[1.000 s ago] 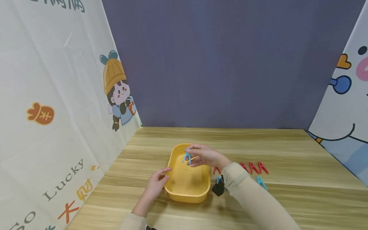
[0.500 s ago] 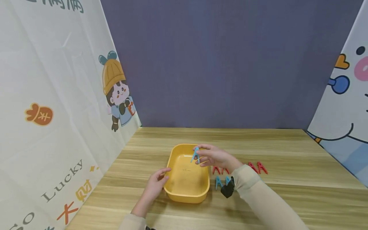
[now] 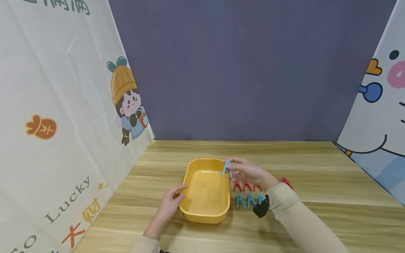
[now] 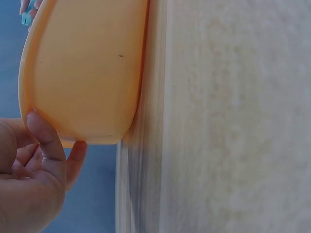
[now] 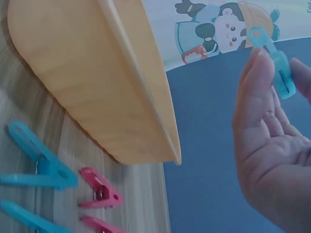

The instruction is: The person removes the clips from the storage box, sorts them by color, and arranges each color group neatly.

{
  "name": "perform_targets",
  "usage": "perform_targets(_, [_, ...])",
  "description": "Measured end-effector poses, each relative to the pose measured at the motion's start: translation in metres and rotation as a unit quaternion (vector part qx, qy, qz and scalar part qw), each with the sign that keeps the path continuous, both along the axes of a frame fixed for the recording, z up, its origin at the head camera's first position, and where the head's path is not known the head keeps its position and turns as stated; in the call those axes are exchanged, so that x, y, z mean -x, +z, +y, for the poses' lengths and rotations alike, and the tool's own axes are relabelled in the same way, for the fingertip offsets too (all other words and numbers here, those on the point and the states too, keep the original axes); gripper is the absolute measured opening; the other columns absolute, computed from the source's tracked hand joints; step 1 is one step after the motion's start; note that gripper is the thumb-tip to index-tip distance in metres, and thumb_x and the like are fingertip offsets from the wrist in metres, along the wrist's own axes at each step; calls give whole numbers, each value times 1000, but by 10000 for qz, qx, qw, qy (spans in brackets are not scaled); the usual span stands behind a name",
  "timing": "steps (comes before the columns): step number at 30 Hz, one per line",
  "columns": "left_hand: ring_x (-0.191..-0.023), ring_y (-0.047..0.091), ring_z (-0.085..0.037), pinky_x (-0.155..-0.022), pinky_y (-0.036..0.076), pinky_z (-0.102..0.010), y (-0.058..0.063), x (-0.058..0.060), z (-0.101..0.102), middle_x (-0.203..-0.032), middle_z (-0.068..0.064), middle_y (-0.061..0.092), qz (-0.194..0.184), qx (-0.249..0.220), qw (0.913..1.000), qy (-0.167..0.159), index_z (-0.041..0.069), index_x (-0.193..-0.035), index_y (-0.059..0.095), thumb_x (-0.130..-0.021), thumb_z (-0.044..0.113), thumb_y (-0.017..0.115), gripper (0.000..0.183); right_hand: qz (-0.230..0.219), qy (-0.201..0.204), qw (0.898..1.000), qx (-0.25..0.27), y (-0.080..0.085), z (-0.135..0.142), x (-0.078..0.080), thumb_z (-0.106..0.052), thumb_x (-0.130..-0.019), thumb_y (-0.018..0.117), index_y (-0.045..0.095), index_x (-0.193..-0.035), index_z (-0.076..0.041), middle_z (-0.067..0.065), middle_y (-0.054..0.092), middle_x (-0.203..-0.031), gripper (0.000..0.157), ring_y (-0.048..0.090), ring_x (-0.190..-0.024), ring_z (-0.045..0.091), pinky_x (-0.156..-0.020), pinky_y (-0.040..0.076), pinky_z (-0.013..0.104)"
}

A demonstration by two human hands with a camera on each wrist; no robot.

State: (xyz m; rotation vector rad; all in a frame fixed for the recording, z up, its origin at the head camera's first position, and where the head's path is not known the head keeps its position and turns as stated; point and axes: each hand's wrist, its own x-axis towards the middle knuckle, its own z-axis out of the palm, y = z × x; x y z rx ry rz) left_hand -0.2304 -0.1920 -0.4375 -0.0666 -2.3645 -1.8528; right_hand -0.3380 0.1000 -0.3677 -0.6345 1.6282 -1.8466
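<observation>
A yellow plastic basin (image 3: 205, 196) stands on the wooden table, its inside bare. My left hand (image 3: 172, 200) holds the basin's left rim, with fingertips against the wall in the left wrist view. Over the basin's right rim, my right hand (image 3: 248, 172) pinches a light blue clothespin (image 3: 226, 168) between thumb and fingertips. That clothespin (image 5: 279, 70) hangs clear of the basin in the right wrist view. Right of the basin lie a row of red clothespins (image 3: 246, 186) and a row of blue clothespins (image 3: 240, 201), partly hidden by my right wrist.
The wooden table (image 3: 332, 168) reaches back to a dark blue-grey panel (image 3: 237, 70). White printed sheets stand at the left (image 3: 72, 116) and right (image 3: 373, 123). One red clothespin (image 3: 287, 182) shows beyond my right sleeve.
My right hand has moved rightward from above the basin to its right rim, still pinching the blue clothespin. More clothespins now show beside the basin. The left hand stays on the rim.
</observation>
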Motion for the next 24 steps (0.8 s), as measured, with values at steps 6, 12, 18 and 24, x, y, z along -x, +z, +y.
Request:
perform_targets(6, [-88,58,-31,-53,50,-30,1,-1,0,-130,-24,45,-14,23,10000,2,-1,-121,55,-91,1,52,30,87,-85,9998,140,2,17,0,-11,-96,49,48,-120,-6,5,60,-91,25,54,-68,10,-59,49,22])
perform_targets(12, [-88,58,-31,-54,50,-32,3,-2,1,-128,-25,46,-28,41,10000,-12,-2,-122,54,-91,1,51,31,244,-181,9994,187,2,35,1,-10,-96,47,47,-121,-7,4,60,-89,25,56,-70,11,-58,48,21])
perform_targets(18, [-89,57,-32,-54,50,-30,3,-2,1,-129,-24,45,-33,53,10000,12,-2,-121,55,-91,1,51,31,47,-285,9990,327,2,48,-1,-10,-96,48,47,-119,-9,4,60,-86,24,56,-70,11,-57,49,21])
perform_targets(24, [-87,57,-31,-53,50,-30,3,-3,1,-128,-25,46,-49,-2,10000,-24,-2,-121,54,-91,1,51,30,51,-450,9986,269,4,57,-2,-12,-95,50,50,-120,-15,4,60,-90,25,61,-75,14,-61,51,23])
